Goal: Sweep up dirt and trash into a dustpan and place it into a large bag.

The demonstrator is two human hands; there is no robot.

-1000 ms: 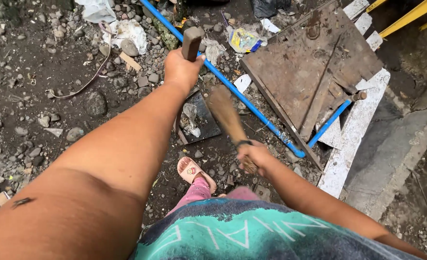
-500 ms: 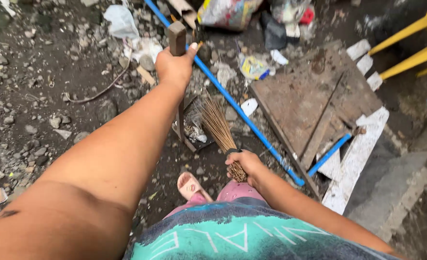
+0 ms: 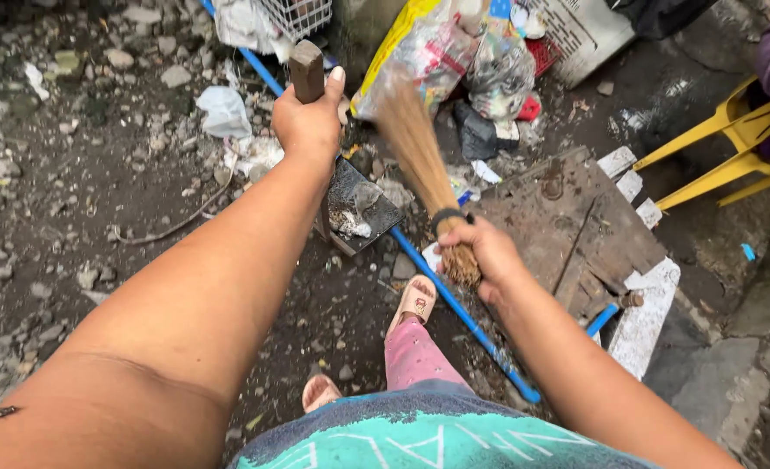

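- Left hand (image 3: 308, 122) grips the upright wooden handle (image 3: 306, 71), keeping the dustpan (image 3: 361, 207) flat on the ground.
- Right hand (image 3: 481, 254) clutches the stick broom (image 3: 415, 143) by its bound end, bristles blurred, angled toward the pan.

The left hand (image 3: 308, 122) closes round the top of the dustpan handle (image 3: 306, 71), far left of centre; the dustpan (image 3: 361, 207) sits on the ground below it, nearer. Right of the dustpan, the right hand (image 3: 481, 254) grips the stick broom (image 3: 418, 156), whose bristles reach far toward the bags of rubbish (image 3: 454, 52). A pipe (image 3: 454, 306) runs from far left to near right, passing under the dustpan. The wooden board (image 3: 576, 230) lies right of the pipe, the chair legs (image 3: 715, 156) farther right. A sandalled foot (image 3: 414, 300) stands near, just left of the pipe.
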